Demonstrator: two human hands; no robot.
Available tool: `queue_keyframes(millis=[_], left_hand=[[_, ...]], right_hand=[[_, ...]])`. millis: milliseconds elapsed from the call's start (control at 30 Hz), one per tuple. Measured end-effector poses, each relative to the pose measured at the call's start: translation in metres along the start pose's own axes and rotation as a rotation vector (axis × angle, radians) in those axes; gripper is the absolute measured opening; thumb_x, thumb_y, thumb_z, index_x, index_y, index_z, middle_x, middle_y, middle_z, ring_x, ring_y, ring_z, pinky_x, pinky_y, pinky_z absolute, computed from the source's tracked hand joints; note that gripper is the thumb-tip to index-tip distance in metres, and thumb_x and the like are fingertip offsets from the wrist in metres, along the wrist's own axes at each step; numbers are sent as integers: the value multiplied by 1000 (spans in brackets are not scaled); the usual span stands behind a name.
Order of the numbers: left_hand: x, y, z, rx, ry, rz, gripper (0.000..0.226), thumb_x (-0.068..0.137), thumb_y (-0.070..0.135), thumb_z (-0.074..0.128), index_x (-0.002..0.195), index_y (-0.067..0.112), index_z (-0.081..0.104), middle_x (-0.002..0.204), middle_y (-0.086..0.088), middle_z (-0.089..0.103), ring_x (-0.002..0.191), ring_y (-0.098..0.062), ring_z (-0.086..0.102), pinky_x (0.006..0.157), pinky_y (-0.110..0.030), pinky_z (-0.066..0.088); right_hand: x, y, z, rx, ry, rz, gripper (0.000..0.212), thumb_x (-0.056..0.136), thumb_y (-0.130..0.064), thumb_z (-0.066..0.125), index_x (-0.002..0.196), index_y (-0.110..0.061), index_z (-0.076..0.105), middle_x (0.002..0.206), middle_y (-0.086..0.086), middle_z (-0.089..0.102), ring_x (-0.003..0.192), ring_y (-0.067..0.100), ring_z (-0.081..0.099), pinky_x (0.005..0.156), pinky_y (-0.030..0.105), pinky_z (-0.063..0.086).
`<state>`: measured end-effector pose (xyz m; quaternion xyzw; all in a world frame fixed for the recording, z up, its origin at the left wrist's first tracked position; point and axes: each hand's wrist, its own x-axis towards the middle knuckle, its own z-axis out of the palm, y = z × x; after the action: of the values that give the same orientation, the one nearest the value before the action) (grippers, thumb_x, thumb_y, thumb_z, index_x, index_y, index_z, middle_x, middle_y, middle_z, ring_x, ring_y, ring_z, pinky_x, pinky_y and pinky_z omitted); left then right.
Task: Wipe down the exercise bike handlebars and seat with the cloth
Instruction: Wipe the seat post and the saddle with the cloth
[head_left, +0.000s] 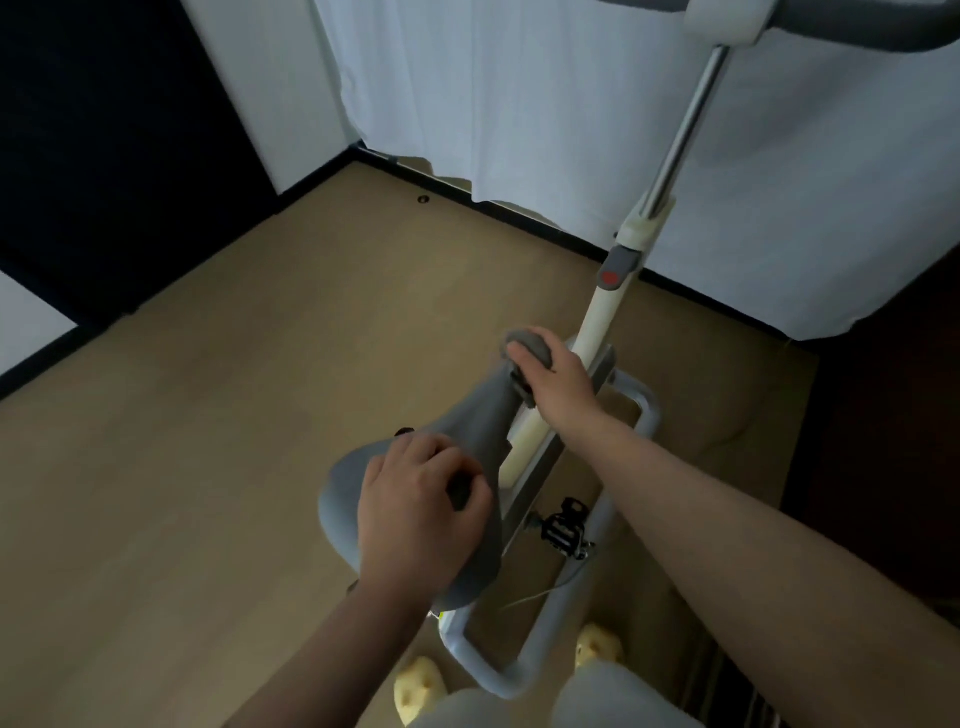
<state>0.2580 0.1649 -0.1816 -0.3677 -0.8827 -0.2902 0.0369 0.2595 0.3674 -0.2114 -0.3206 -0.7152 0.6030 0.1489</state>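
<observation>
on the grey seat, left hand grips a dark, unclear cloth; right hand clasps the seat's nose; no writing is readable.

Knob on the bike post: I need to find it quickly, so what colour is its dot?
Red, on a grey knob; the head view shows it clearly.

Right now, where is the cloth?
In the head view the grey cloth is bunched under the right hand on the nose of the seat, just before the cream bike post.
</observation>
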Motion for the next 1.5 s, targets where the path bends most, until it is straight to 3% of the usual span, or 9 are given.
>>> queue_keyframes(millis=[200,300,467,567,700,833,1033,1167,1500], left_hand=[[-2,2,4,-30,66,-95,13,75,29,57,66,24,64,72,11,60,72,-12,55,66,-32,44],[-2,4,6,-23,101,-134,13,74,30,56,66,23,65,71,10,61,72,-15,57,66,-33,46],[-7,6,7,54,219,-205,10,73,25,60,71,22,69,77,8,63,76,-18,56,69,-31,42],[-13,2,5,64,285,-306,20,72,32,57,83,23,72,89,9,67,85,-21,58,76,-34,43],[-27,-3,1,74,321,-429,36,73,46,54,97,25,72,103,11,67,97,-19,54,84,-32,39],[-32,-5,1,42,347,-454,40,74,48,54,101,23,72,106,10,66,97,-21,54,87,-34,41],[-31,-12,0,56,309,-457,35,74,47,52,96,28,70,98,13,63,94,-20,50,81,-32,38],[-26,-25,-4,86,252,-408,33,73,50,50,94,31,68,94,12,59,93,-18,46,77,-30,31],[-24,-53,-13,-135,151,-209,31,82,49,52,99,29,67,102,14,56,95,-14,44,82,-27,29]], right_hand=[[28,3,-11,213,-45,427,35,96,-36,55,120,-9,56,115,16,63,98,32,64,85,51,56],[27,-9,-17,-208,-34,12,33,96,-30,57,127,-19,52,111,-3,58,103,17,57,87,35,53],[-6,-19,-11,-611,-424,-715,44,89,-28,65,131,-24,53,126,-3,60,115,15,55,96,36,49],[-1,-28,-23,-658,-577,-760,43,90,-31,65,130,-23,52,118,-3,62,106,15,58,91,36,50],[-1,-26,-19,-666,-499,-759,31,89,-37,63,118,-26,60,103,-7,66,92,15,62,79,40,54],[-35,-14,-4,-619,-609,-1030,33,87,-37,58,113,-19,68,114,-5,67,110,13,59,97,30,44],[-67,2,10,-568,-249,-902,27,88,-30,62,111,-17,68,110,-5,61,107,17,58,94,32,47],[-71,-1,7,-672,-289,-977,29,88,-30,61,112,-15,67,108,-3,61,105,16,57,92,30,47],[-88,-7,27,-606,-99,-731,29,87,-36,63,108,-18,67,107,-5,61,102,15,55,88,37,48]])
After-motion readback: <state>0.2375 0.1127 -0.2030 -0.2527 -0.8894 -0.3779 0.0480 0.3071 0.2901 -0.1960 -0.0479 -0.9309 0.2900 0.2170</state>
